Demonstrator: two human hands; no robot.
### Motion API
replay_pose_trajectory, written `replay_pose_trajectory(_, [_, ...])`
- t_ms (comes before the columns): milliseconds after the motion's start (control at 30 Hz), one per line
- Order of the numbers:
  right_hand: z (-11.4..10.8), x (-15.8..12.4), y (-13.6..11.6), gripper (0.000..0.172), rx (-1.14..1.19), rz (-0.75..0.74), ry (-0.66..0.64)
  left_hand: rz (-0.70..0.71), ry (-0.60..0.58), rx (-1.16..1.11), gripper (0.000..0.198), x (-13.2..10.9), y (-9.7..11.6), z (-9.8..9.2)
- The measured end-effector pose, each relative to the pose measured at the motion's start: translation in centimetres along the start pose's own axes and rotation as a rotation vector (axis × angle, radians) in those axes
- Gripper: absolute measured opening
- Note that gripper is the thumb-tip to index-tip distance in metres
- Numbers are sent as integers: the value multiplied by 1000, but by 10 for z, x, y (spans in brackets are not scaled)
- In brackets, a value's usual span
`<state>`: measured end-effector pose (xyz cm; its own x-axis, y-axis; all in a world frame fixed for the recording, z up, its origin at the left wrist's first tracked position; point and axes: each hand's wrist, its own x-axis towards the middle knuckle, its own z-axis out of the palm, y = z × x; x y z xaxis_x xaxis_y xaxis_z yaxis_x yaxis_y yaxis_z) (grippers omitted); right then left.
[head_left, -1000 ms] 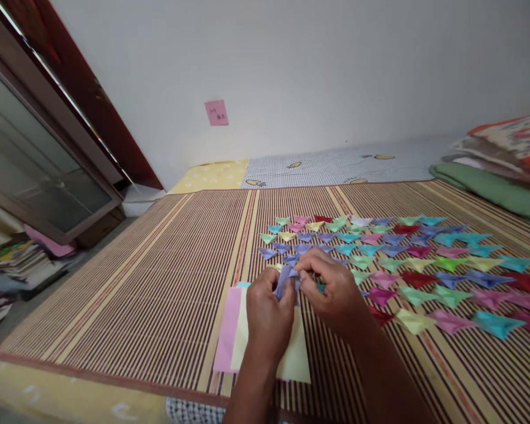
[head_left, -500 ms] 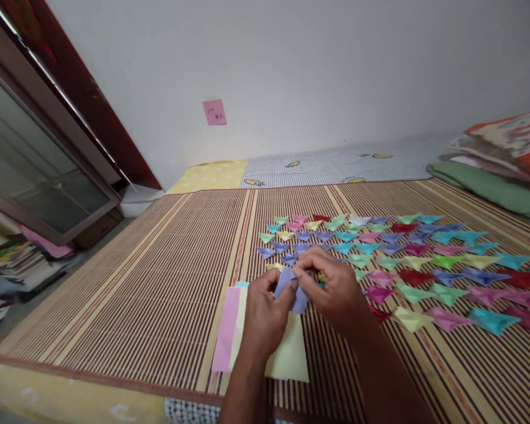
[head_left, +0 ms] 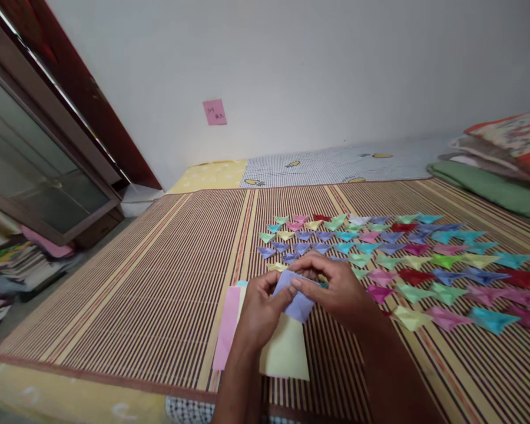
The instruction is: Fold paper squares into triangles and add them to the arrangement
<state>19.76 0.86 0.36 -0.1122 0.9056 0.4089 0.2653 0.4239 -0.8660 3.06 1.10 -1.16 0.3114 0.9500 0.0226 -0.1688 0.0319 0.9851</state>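
Between my two hands is a folded piece of purple paper (head_left: 299,306), held above the mat. My left hand (head_left: 262,303) pinches its left side, with the thumb on the near face. On the right side, my right hand (head_left: 329,280) grips it too, thumb in front and fingers behind. Beneath my hands lie loose paper sheets: a pale yellow sheet (head_left: 287,353) on top and a pink sheet (head_left: 225,330) at the left. Rows of small folded paper shapes (head_left: 413,318) in many colours spread behind and to the right of my hands.
A striped bamboo mat (head_left: 159,282) covers the bed. Folded bedding (head_left: 490,182) is stacked at the back right. A pink note (head_left: 214,112) sticks to the white wall. At the left are a glass-fronted door (head_left: 48,171) and a pile of books (head_left: 17,262).
The purple paper has been turned and shows a broader face now. My right hand's thumb has shifted onto its front, and its fingers have moved behind it.
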Motion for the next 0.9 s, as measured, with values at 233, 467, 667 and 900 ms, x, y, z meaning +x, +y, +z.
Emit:
replay_pose_trajectory(233, [4,0,0,14,18,9,-33,19,-47,68,32,-2,-5,-4])
replay_pose_trajectory(467, [2,-1,5,21,54,72,-22,1,-37,69,23,-2,-1,3])
replay_pose_trajectory(667, [2,-1,6,22,148,110,-39,7,-20,8,28,-4,4,7])
replay_pose_trajectory(900, [1,-2,10,24,139,181,-113,10,155,-9,28,-2,3,3])
